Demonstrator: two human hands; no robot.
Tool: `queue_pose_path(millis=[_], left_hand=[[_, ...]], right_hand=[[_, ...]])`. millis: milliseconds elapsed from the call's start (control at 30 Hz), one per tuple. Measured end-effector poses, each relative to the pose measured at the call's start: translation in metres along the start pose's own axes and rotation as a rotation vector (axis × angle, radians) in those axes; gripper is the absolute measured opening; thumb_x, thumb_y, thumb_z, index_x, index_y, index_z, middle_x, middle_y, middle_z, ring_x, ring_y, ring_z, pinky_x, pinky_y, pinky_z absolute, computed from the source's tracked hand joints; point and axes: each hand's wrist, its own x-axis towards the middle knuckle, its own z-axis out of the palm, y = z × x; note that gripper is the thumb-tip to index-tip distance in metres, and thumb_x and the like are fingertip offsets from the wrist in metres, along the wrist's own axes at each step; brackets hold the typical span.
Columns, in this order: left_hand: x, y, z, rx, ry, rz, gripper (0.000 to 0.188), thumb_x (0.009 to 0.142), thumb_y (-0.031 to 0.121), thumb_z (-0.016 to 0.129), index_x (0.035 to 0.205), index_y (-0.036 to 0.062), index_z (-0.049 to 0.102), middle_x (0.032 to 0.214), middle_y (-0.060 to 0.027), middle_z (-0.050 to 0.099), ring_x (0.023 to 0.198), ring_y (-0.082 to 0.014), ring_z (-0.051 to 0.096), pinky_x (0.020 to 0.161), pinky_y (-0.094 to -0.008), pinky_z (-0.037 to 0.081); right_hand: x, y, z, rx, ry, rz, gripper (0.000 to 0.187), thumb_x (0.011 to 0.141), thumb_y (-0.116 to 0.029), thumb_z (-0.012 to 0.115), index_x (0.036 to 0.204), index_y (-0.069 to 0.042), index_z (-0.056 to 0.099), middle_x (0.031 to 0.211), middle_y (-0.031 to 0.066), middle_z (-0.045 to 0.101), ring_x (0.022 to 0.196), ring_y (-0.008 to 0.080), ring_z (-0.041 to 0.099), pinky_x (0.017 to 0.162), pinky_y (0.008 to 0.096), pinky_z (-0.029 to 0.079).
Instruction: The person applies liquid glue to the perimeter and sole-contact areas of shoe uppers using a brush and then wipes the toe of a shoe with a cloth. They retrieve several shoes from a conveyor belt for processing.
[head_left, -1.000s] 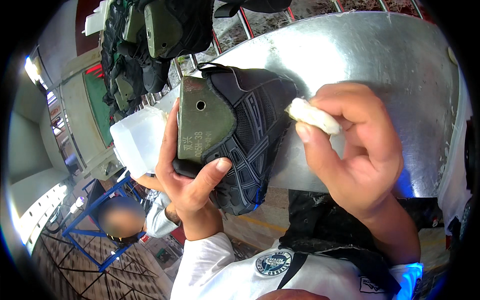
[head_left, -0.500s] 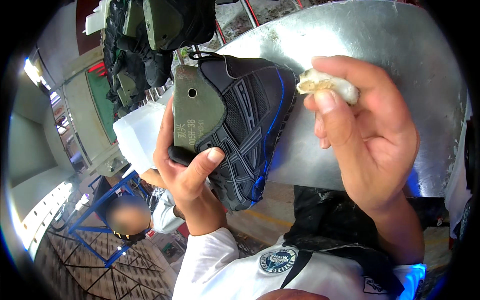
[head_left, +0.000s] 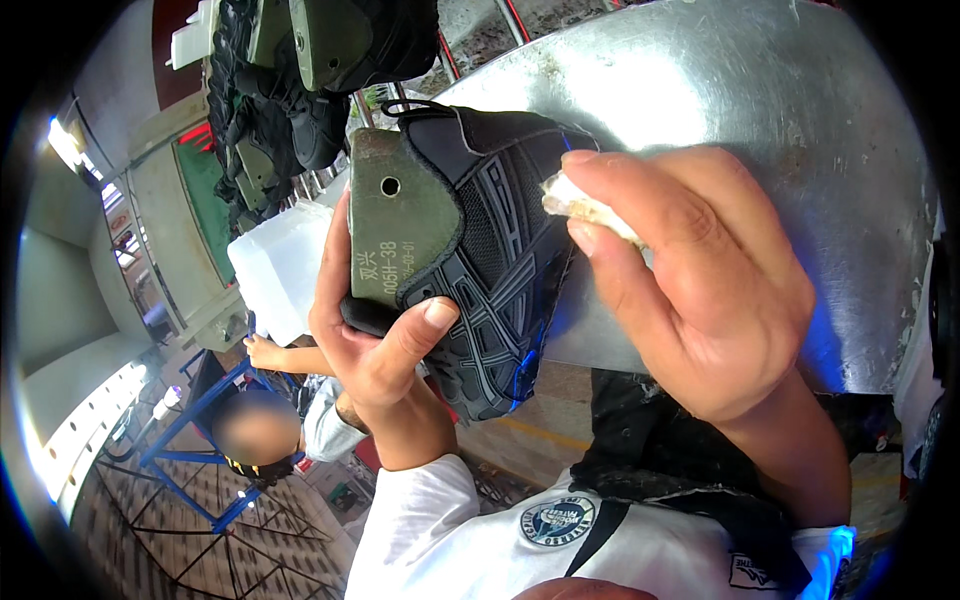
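A black shoe upper [head_left: 490, 230] with grey overlay strips is fitted on a green shoe last [head_left: 403, 215] and lies on its side. My left hand [head_left: 385, 345] grips it by the heel end, with the thumb on the upper and the fingers behind the last. Between the thumb and fingers of my right hand [head_left: 705, 270] is a small whitish, stained lump [head_left: 590, 208], perhaps a crepe eraser or wad. Its tip is at the shoe's right edge; whether it touches is unclear. Blue light falls along that edge, which my right fingers partly cover.
A shiny metal tabletop [head_left: 790, 110] lies beneath and beyond my right hand. More black shoes on green lasts [head_left: 350, 50] hang at the upper left. A translucent white plastic container [head_left: 285, 265] stands behind my left hand. Another person [head_left: 325, 420] is at the left, near a blue metal frame [head_left: 190, 455].
My right hand has moved left with the whitish lump, up to the shoe's edge, and turned its back more upward. The other person's arm reaches further out.
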Motion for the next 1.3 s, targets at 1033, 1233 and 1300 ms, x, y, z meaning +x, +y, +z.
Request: queue_pose_path(millis=[1033,1233,1300], left_hand=[[0.001,0.002,0.005,0.027,0.012,0.017,0.1,0.063,0.015,0.087,0.147,-0.0142,0.041,0.136,-0.0246,0.059,0.124,-0.0304,0.061,0.11,-0.0394,0.042],[0.001,0.004,0.01,0.008,0.015,0.009,0.099,0.064,0.017,0.087,0.146,-0.0142,0.042,0.136,-0.0244,0.059,0.125,-0.0302,0.06,0.11,-0.0392,0.042],[-0.001,0.004,0.011,0.008,0.013,0.015,0.099,0.064,0.018,0.088,0.146,-0.0138,0.043,0.136,-0.0238,0.059,0.124,-0.03,0.06,0.11,-0.039,0.043]], right_hand=[[0.003,0.002,-0.011,-0.068,-0.017,-0.036,0.033,0.08,0.012,0.073,0.112,0.006,0.069,0.096,0.0168,0.07,0.081,0.0264,0.067,0.071,0.0311,0.054],[0.003,0.004,-0.007,-0.089,0.025,-0.074,0.032,0.082,0.009,0.074,0.113,0.005,0.07,0.099,0.0155,0.069,0.078,0.0218,0.065,0.068,0.0293,0.052],[0.004,0.001,-0.01,-0.118,0.061,-0.06,0.032,0.083,0.007,0.075,0.115,0.005,0.071,0.101,0.0146,0.07,0.078,0.0187,0.065,0.065,0.0274,0.051]])
